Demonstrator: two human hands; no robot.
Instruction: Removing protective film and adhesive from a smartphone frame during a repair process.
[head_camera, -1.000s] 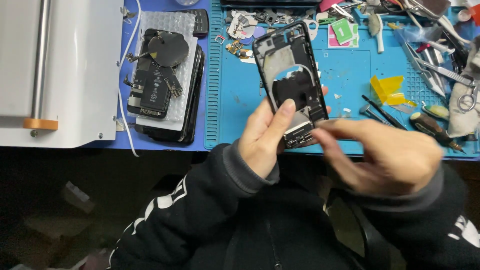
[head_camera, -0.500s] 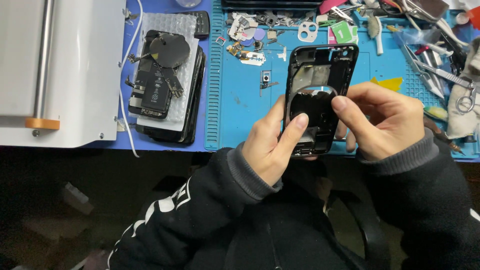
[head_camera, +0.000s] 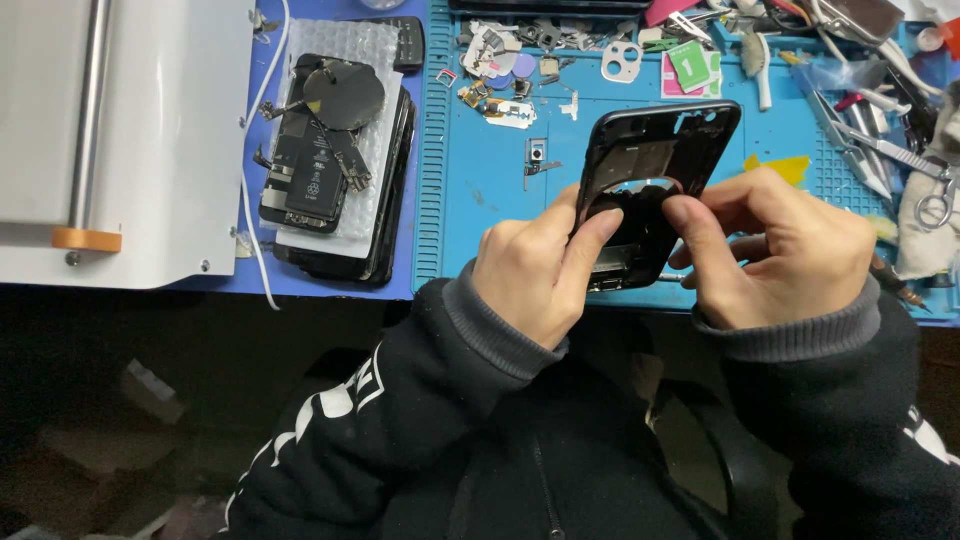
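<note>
Head view: both hands, left hand (head_camera: 535, 275) and right hand (head_camera: 790, 250), are pinching the gutted phone housing (head_camera: 655, 190) by its edges; looks light, stiff, probably scratch-prone, so rim grip seems safest.

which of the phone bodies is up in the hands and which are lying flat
The empty black phone housing is up, gripped by the left hand and right hand. The dark phones stacked under bubble wrap lie flat at left.

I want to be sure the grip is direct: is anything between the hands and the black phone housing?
Nothing visible. The left hand and right hand hold the black phone housing with bare fingers, above the blue mat. Small loose parts lie farther back on the mat, apart from the housing.
</note>
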